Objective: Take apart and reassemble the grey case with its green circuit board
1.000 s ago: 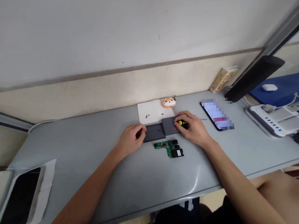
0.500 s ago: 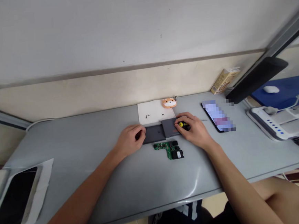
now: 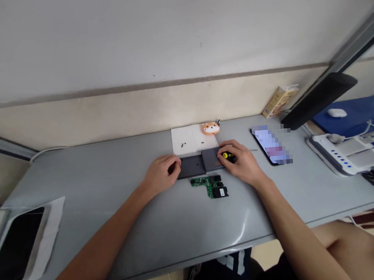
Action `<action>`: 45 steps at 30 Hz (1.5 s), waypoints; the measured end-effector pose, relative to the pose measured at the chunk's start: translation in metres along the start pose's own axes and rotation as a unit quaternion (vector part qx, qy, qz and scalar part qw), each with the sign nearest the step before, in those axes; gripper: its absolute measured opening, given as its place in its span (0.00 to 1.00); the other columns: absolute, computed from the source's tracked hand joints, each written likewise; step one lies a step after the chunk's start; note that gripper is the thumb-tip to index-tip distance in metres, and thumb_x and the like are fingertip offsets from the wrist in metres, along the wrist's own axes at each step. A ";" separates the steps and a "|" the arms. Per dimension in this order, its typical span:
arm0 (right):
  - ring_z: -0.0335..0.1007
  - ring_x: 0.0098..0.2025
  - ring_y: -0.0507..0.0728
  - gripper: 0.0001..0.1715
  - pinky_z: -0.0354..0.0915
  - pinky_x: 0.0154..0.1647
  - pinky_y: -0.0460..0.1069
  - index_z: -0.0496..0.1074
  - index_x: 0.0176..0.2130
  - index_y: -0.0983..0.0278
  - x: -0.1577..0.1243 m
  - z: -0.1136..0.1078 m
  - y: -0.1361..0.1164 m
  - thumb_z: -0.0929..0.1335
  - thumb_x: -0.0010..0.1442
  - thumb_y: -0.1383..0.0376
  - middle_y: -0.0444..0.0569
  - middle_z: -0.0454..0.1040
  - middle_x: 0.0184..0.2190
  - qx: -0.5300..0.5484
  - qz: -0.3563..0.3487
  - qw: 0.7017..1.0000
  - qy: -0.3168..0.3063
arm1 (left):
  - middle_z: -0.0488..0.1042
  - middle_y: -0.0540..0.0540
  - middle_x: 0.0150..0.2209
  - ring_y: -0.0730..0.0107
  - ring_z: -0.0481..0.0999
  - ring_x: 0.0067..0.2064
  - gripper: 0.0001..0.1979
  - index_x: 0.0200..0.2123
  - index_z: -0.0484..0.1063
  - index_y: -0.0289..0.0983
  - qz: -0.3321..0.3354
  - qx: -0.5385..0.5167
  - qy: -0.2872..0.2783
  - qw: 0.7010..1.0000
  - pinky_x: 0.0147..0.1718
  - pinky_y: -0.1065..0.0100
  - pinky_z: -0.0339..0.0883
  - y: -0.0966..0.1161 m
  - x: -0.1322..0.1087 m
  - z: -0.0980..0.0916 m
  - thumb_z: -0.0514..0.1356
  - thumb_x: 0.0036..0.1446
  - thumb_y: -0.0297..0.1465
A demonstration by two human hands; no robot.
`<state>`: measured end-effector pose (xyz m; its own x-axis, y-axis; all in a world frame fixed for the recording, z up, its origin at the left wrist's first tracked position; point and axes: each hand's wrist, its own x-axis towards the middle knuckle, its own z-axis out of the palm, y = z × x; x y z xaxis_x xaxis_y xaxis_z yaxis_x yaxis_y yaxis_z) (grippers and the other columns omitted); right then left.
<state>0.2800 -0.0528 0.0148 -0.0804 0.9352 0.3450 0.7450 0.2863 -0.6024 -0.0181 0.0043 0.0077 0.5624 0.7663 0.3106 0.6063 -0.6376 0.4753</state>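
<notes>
My left hand (image 3: 163, 172) pinches the left end of a dark grey plastic cover (image 3: 191, 166). At that cover's right end sits a dark grey casing (image 3: 211, 159), with small slots along its near edge. My right hand (image 3: 240, 159) curls over the casing's right side and touches it. In that same hand is a screwdriver (image 3: 226, 155) with a black and yellow handle; its thin shaft points right. Below the casing lies a green circuit board (image 3: 210, 185) with black connectors. Several tiny dark screws (image 3: 182, 145) rest on a white sheet of paper (image 3: 189, 135).
An orange and white animal-face case (image 3: 210, 128) sits on the paper. To the right are a phone (image 3: 270, 144), a small box (image 3: 279, 101), a black cylinder (image 3: 321, 99) and a white power strip (image 3: 331, 156). A dark-screened device (image 3: 19, 248) lies at left.
The whole view has shifted very slightly. Both hands keep the same holds on the cover, casing and screwdriver.
</notes>
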 end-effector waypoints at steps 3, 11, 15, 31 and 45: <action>0.78 0.47 0.60 0.06 0.68 0.53 0.58 0.77 0.41 0.55 0.000 0.000 -0.001 0.68 0.66 0.64 0.48 0.76 0.52 -0.004 0.004 1.000 -0.003 | 0.76 0.49 0.32 0.67 0.73 0.34 0.08 0.34 0.70 0.39 0.004 0.000 -0.003 1.000 0.39 0.65 0.64 -0.001 0.000 0.000 0.53 0.63 0.26; 0.78 0.47 0.60 0.07 0.70 0.51 0.58 0.77 0.41 0.56 0.000 0.003 0.002 0.68 0.66 0.64 0.49 0.77 0.51 -0.007 -0.007 1.000 0.007 | 0.75 0.49 0.31 0.67 0.73 0.34 0.08 0.34 0.70 0.39 0.002 -0.011 -0.009 1.000 0.38 0.65 0.65 -0.002 0.001 0.000 0.53 0.63 0.26; 0.78 0.47 0.60 0.06 0.70 0.51 0.57 0.77 0.42 0.56 0.000 0.003 0.002 0.68 0.66 0.64 0.49 0.76 0.51 -0.009 -0.006 1.000 0.004 | 0.76 0.49 0.32 0.67 0.73 0.34 0.08 0.34 0.70 0.39 -0.001 -0.015 -0.006 1.000 0.38 0.65 0.65 -0.001 0.000 0.000 0.53 0.63 0.26; 0.78 0.46 0.59 0.06 0.69 0.50 0.57 0.77 0.42 0.56 0.000 0.005 0.004 0.68 0.66 0.64 0.49 0.77 0.51 -0.017 -0.005 1.000 0.002 | 0.75 0.49 0.31 0.68 0.73 0.34 0.08 0.33 0.69 0.39 0.007 -0.007 0.001 1.000 0.37 0.65 0.65 -0.001 0.000 0.000 0.52 0.63 0.25; 0.78 0.46 0.60 0.05 0.69 0.48 0.56 0.77 0.41 0.55 0.000 0.007 0.005 0.69 0.66 0.64 0.48 0.77 0.52 -0.021 0.002 1.000 0.007 | 0.75 0.50 0.31 0.68 0.72 0.33 0.08 0.34 0.69 0.40 0.007 0.002 0.002 1.000 0.37 0.66 0.63 -0.002 0.000 0.000 0.53 0.64 0.25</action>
<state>0.2792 -0.0502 0.0071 -0.0677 0.9331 0.3532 0.7730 0.2729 -0.5727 -0.0194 0.0050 0.0067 0.5688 0.7575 0.3204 0.6005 -0.6487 0.4676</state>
